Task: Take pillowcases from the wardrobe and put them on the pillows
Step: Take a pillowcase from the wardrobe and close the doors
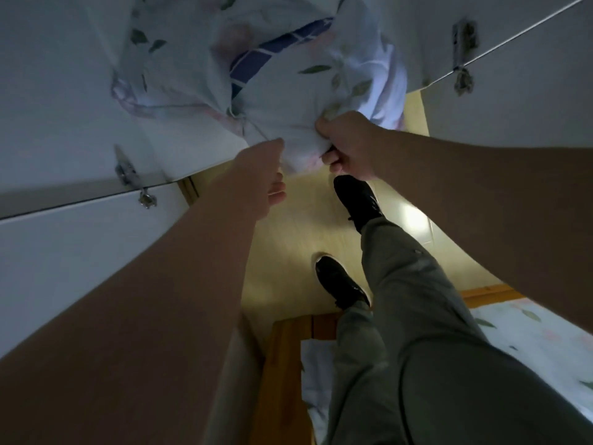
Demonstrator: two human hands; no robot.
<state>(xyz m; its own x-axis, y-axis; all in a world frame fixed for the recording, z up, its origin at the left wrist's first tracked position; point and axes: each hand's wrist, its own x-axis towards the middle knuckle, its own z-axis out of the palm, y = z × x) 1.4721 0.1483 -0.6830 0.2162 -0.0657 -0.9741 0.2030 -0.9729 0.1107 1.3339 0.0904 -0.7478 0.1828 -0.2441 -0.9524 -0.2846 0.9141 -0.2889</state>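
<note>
So I'm at the wardrobe with both arms out, and my right hand (345, 146) is fisted tight on a wad of the floral pillowcase (288, 101), the pale one with green leaves and pink edging. My left hand (261, 175) is right up against the lower edge of the same fabric, fingers curled loosely under it. I honestly can't tell if it has any cloth pinched or is just touching.

The pillowcase is bunched in the gap between the two white wardrobe doors (64, 91), partly hanging out toward me, and there's a blue checked fabric (256, 56) tangled up in the middle of it.

Stuff that could go sideways:

- That blue checked piece looks wrapped in the folds. If I yank, I figure it comes along and lands on the floor (305, 220), or drags whatever else is stacked behind it.
- I'm holding one corner in a fist, so the rest hangs loose. It could catch on the door hinge (463, 36) to the right, or the other hinge (126, 170) low on the left. Snagged cloth plus a hard pull could mean a rip.
- My feet: one black shoe (356, 200) is forward right under the hanging cloth, the other back near the wooden bed frame (285, 364). If fabric drops around that front foot, I could step on it or trip backing up.
- It's dim, so I can't see what's deeper inside.

Probably smart to get the left hand properly gripping and ease it out slowly.
</note>
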